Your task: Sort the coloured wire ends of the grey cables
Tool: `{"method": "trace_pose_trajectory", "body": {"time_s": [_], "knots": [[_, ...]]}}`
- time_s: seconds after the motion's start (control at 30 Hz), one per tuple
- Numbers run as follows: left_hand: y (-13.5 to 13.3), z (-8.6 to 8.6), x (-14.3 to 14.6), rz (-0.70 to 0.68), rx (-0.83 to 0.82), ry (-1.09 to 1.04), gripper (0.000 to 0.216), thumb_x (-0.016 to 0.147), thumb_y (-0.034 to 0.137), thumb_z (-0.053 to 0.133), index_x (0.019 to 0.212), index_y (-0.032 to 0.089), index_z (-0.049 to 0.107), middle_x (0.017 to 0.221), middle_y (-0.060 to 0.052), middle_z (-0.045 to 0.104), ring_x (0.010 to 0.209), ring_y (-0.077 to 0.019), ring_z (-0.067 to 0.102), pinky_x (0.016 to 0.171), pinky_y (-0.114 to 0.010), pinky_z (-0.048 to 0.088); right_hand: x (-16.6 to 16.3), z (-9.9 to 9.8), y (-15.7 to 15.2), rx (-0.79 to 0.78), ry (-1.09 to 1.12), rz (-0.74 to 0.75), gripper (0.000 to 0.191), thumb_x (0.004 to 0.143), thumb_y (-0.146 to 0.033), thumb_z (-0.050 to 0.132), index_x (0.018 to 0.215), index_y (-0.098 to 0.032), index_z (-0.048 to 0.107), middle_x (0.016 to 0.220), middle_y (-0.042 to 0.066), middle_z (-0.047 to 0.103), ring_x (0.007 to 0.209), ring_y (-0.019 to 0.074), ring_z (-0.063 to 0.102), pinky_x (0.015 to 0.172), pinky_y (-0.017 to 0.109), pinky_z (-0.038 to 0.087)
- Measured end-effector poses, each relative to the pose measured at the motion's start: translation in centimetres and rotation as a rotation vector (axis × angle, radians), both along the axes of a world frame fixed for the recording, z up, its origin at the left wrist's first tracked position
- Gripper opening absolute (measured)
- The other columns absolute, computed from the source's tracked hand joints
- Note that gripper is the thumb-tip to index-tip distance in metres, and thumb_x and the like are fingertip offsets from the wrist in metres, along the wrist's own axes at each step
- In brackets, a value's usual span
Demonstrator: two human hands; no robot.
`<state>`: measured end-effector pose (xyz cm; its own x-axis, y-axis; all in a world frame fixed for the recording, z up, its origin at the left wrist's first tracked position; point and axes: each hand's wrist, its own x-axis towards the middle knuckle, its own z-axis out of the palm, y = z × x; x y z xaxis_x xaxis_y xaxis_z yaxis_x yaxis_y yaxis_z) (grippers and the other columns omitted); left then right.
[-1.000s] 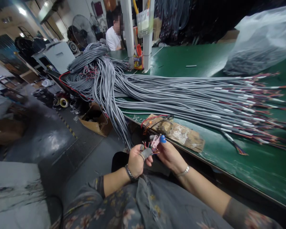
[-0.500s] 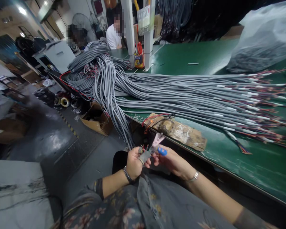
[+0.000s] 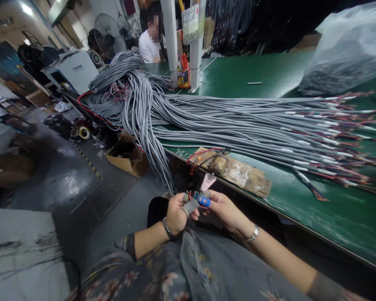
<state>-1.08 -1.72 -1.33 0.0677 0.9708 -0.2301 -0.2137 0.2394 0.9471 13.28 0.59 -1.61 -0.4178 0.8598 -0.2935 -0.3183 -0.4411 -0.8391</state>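
Note:
My left hand is closed around the end of a grey cable, whose thin coloured wires fan out above my thumb. My right hand is closed next to it, pinching at those wire ends, with a blue cap on one fingertip. A small pinkish piece sticks up between the two hands; I cannot make out what it is. Both hands hover over my lap, just in front of the green table's edge.
A big bundle of grey cables lies across the green table, its stripped coloured ends at the right, its left part hanging to the floor. A worn cardboard pad sits on the near edge. A plastic bag, a cardboard box and another person are around.
My right hand has slid left, closer to my left hand, and its blue-capped finger now rests at the wire ends. The pink piece has tilted a little.

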Motion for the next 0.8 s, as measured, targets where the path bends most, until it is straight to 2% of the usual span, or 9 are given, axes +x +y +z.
{"method": "trace_pose_trajectory", "body": {"time_s": [0.13, 0.23, 0.33, 0.47, 0.7, 0.8], "knots": [[0.1, -0.2, 0.3, 0.07, -0.009, -0.09, 0.04, 0.061, 0.05, 0.073, 0.058, 0.014, 0.055, 0.044, 0.0, 0.057, 0.034, -0.0079, 0.048, 0.035, -0.019, 0.039, 0.4, -0.8, 0.3, -0.093, 0.126, 0.014, 0.034, 0.058, -0.045, 0.081, 0.064, -0.017, 0.063, 0.055, -0.003, 0.055, 0.049, 0.0078, 0.045, 0.053, 0.024, 0.04], [0.4, 0.2, 0.7, 0.094, -0.028, -0.124, 0.038, 0.059, 0.048, 0.075, 0.058, 0.014, 0.056, 0.043, 0.001, 0.057, 0.033, -0.0077, 0.047, 0.033, -0.018, 0.037, 0.7, -1.4, 1.1, -0.16, 0.226, -0.039, 0.038, 0.063, -0.055, 0.074, 0.071, -0.019, 0.066, 0.063, -0.001, 0.059, 0.055, 0.0098, 0.05, 0.056, 0.025, 0.045], [0.6, 0.6, 1.1, 0.073, -0.037, -0.128, 0.038, 0.057, 0.048, 0.075, 0.058, 0.014, 0.057, 0.043, 0.001, 0.057, 0.032, -0.0074, 0.046, 0.033, -0.018, 0.037, 0.6, -1.3, 1.8, -0.118, 0.24, -0.075, 0.045, 0.066, -0.063, 0.067, 0.076, -0.019, 0.067, 0.062, 0.0, 0.058, 0.054, 0.0108, 0.049, 0.054, 0.025, 0.045], [0.9, 0.7, 1.5, 0.063, -0.031, -0.108, 0.039, 0.058, 0.049, 0.074, 0.06, 0.014, 0.057, 0.044, 0.001, 0.056, 0.033, -0.0071, 0.046, 0.034, -0.018, 0.037, 0.2, -0.3, 2.2, -0.054, 0.207, -0.132, 0.041, 0.063, -0.057, 0.073, 0.069, -0.018, 0.065, 0.054, -0.003, 0.051, 0.051, 0.0101, 0.046, 0.05, 0.023, 0.041], [1.1, 0.5, 1.4, 0.055, -0.029, -0.058, 0.039, 0.059, 0.05, 0.072, 0.06, 0.014, 0.056, 0.045, 0.001, 0.056, 0.034, -0.0066, 0.045, 0.035, -0.018, 0.037, 0.3, 0.7, 2.3, -0.139, 0.196, -0.189, 0.036, 0.059, -0.05, 0.079, 0.063, -0.018, 0.062, 0.054, -0.004, 0.051, 0.05, 0.0084, 0.045, 0.048, 0.021, 0.04], [1.1, 0.4, 1.3, 0.05, -0.029, -0.063, 0.039, 0.059, 0.05, 0.072, 0.059, 0.014, 0.056, 0.045, 0.001, 0.056, 0.033, -0.0066, 0.045, 0.034, -0.018, 0.036, 0.3, 0.6, 2.3, -0.139, 0.188, -0.199, 0.035, 0.06, -0.05, 0.078, 0.066, -0.017, 0.065, 0.058, -0.002, 0.056, 0.053, 0.0091, 0.048, 0.05, 0.021, 0.042]]}}
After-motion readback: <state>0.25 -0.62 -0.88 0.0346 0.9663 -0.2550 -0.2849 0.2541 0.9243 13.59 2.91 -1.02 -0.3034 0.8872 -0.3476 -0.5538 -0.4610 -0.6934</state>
